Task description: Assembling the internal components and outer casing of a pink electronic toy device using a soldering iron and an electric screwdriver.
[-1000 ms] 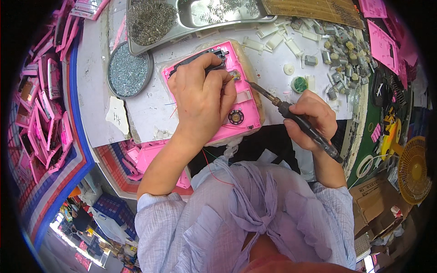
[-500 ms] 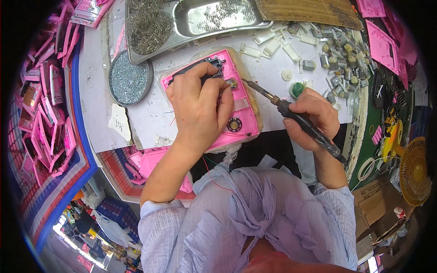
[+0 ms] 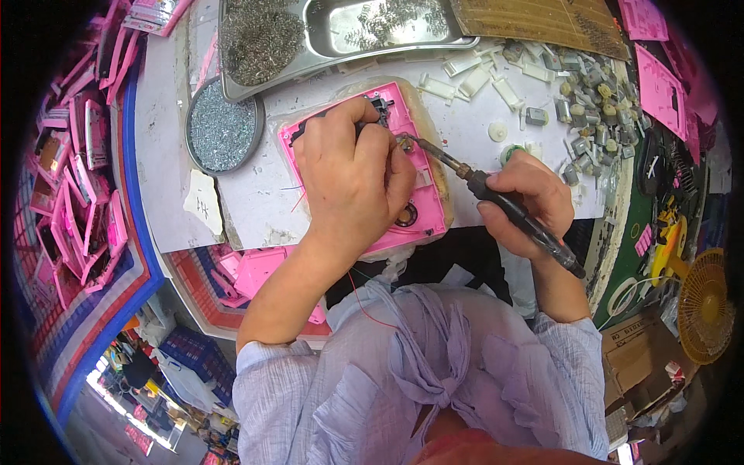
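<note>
While right hand [image 3: 536,203] grips soldering iron [image 3: 490,192], dish [image 3: 260,128] holds grey bits [image 3: 223,133].

Bright light glints off the metal tray [image 3: 319,32], while fisheye distortion curves the dark-rimmed edges.

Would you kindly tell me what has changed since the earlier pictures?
The soldering iron in the right hand has moved left, its tip now touching or just over the small part in the pink case. The left hand has shifted right, partly covering the round speaker. Nothing was newly grasped or released; the metal tray stayed put.
</note>
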{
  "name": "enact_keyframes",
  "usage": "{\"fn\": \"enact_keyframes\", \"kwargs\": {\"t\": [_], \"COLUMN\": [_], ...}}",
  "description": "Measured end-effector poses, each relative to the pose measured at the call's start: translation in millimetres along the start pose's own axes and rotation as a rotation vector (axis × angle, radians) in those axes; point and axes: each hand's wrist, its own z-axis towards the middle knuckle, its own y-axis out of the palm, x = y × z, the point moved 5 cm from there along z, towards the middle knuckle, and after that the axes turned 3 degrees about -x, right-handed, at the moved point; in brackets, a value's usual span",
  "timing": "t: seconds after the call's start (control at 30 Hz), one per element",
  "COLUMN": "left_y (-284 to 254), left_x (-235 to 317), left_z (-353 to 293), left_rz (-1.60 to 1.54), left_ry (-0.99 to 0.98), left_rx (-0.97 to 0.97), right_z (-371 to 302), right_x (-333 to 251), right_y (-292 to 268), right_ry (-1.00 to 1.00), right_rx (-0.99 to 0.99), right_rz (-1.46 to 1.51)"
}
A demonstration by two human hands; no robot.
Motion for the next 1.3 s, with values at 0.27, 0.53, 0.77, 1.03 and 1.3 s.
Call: {"fn": "enact_keyframes", "kwargs": {"t": [0.27,0.53,0.77,1.03,1.3], "left_y": [-0.1,1.4,1.6,1.7,-43.1], "left_x": [-0.4,-1.3,-1.1,-0.3,-16.5], "left_z": [-0.6,-1.5,-2.0,-2.3,-19.6], "left_rz": [0.0,0.003,0.014,0.024,-0.041], "left_ry": [0.009,0.004,-0.002,0.005,-0.149], "left_rx": [0.024,0.036,0.03,0.02,0.023], "right_z": [0.1,-3.4,-6.7,-6.9,-6.8], "right_x": [1.6,4.6,1.5,-0.7,-0.4], "right_y": [3.5,7.0,-0.8,-3.6,-12.1], "right_ry": [0.002,0.029,0.025,0.018,-0.026], "right_rx": [-0.01,0.012,0.025,0.018,0.074], "right_rz": [-0.003,0.017,0.028,0.006,0.055]}}
